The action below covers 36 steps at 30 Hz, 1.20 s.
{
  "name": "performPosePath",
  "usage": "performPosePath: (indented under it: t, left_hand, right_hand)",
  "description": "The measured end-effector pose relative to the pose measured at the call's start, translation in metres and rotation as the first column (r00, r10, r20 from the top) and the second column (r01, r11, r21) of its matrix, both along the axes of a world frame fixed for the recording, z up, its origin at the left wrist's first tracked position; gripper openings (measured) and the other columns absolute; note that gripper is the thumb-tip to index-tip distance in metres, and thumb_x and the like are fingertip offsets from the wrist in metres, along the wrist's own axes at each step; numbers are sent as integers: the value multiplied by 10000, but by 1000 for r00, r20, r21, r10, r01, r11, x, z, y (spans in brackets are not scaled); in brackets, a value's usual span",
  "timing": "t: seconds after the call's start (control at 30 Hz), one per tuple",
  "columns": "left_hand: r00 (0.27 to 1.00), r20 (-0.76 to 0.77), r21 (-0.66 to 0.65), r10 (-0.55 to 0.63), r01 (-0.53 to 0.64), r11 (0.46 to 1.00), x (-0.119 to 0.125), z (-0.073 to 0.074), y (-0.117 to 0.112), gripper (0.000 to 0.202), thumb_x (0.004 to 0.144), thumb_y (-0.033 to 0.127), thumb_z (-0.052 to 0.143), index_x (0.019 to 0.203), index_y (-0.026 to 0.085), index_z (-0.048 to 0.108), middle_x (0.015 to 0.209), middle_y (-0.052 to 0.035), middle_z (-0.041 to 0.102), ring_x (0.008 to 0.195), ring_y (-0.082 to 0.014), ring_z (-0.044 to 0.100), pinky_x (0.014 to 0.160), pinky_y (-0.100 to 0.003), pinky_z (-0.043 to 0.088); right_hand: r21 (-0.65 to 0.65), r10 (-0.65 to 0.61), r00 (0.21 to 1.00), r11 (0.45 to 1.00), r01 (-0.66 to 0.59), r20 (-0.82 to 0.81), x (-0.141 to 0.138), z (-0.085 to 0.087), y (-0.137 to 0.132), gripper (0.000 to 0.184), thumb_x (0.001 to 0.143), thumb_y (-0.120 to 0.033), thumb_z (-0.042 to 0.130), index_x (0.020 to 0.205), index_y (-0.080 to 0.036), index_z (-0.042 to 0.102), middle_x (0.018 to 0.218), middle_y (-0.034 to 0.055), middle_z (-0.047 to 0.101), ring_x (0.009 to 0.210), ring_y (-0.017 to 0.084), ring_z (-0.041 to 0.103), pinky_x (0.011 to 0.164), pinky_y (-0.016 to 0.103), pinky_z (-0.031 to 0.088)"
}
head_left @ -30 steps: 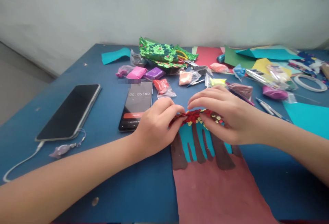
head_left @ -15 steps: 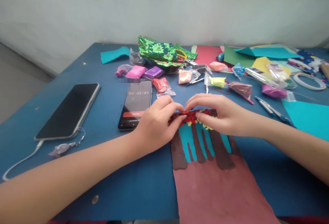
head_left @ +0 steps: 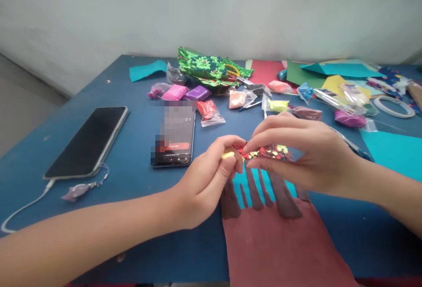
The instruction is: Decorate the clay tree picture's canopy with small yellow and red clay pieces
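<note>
A paper collage (head_left: pixel 277 238) lies on the blue table (head_left: pixel 138 199) in front of me: brown-red ground, dark brown tree trunks on turquoise, and a top band of red and yellow clay bits (head_left: pixel 268 151). My left hand (head_left: pixel 206 181) is closed, pinching a small yellow clay piece (head_left: pixel 227 155) between thumb and fingers at the band's left end. My right hand (head_left: pixel 301 153) pinches the top edge of the collage, which is lifted slightly off the table.
Two phones lie left of the collage, a black one (head_left: pixel 87 142) on a white cable and one (head_left: pixel 174 135) with a lit screen. Behind are several bags of coloured clay (head_left: pixel 207 110), a green clay piece (head_left: pixel 204 65), scissors (head_left: pixel 245 80), coloured paper sheets (head_left: pixel 343 69) and a tape roll (head_left: pixel 394 104).
Both hands have lifted from the table. The collage's top edge has come up with my right hand, and a yellow clay piece now shows in my left fingers.
</note>
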<state>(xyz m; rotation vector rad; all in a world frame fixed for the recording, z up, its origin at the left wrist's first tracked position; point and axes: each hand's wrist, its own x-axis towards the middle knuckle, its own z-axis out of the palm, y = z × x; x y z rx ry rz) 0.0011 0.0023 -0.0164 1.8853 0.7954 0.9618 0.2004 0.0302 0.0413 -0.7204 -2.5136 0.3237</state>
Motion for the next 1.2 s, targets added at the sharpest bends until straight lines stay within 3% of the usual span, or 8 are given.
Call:
performPosePath:
  t: [0.13,0.23,0.37,0.57,0.73,0.87,0.97,1.2]
  left_hand:
    - [981,97,-79,-165,173,982,0,10,-15,281,1009,272,274,1190,176,467,831,-43,590,857,-157,601,785,-273,533]
    - [948,99,-117,-302,313,943,-2,14,-24,300,1011,302,252,1087,174,512,879,-64,617,826,-151,609,764,-263,540]
    - [919,95,-108,-384,393,913,-2,14,-30,333,1009,337,221,970,168,505,834,-60,612,736,-141,602,663,-230,531]
    - [958,-9,-28,-286,285,958,-1,22,-30,221,965,144,298,874,157,499,740,-10,561,638,-99,535,630,-181,481]
    - [979,-30,63,-203,205,977,-5,13,-21,215,928,141,291,756,186,413,600,32,468,501,-93,444,469,-204,388]
    - [937,-307,552,-169,320,770,-5,5,-9,233,863,97,319,681,185,433,564,9,462,496,-135,370,467,-290,306]
    - [911,-403,692,-88,366,622,-3,6,-5,251,878,98,321,686,173,465,600,-26,518,550,-158,416,493,-304,319]
    - [884,-461,668,-76,401,627,-3,5,-2,208,862,81,341,750,150,503,650,-55,555,590,-170,463,535,-296,406]
  right_hand:
    - [240,5,995,970,-28,98,-3,5,-27,261,929,-147,431,750,-189,617,717,18,620,656,138,550,665,355,426]
    - [473,-112,994,876,99,-1,-6,3,-50,423,930,-149,317,632,-213,610,698,47,601,668,178,572,707,418,437]
    - [561,-178,984,817,135,22,-9,-5,-67,305,854,-206,497,572,-271,593,728,-2,622,607,167,562,633,415,455]
    - [505,-190,982,849,155,18,-10,2,-72,263,874,-167,446,670,-237,596,750,14,632,648,165,582,676,396,468]
    - [247,-138,990,959,138,-16,-1,10,-54,214,941,-162,358,766,-221,465,624,1,556,574,119,548,515,257,448]
    - [339,-288,957,896,286,-48,24,-7,-22,134,925,-184,474,801,-195,524,633,-6,605,526,96,542,480,223,413]
    - [296,-387,916,867,400,-105,44,-24,-1,83,885,-182,536,860,-197,614,730,3,689,583,109,621,506,216,467]
    - [-4,-543,828,836,548,-143,56,-35,10,193,786,-341,661,668,-196,612,607,-10,646,460,96,511,419,234,411]
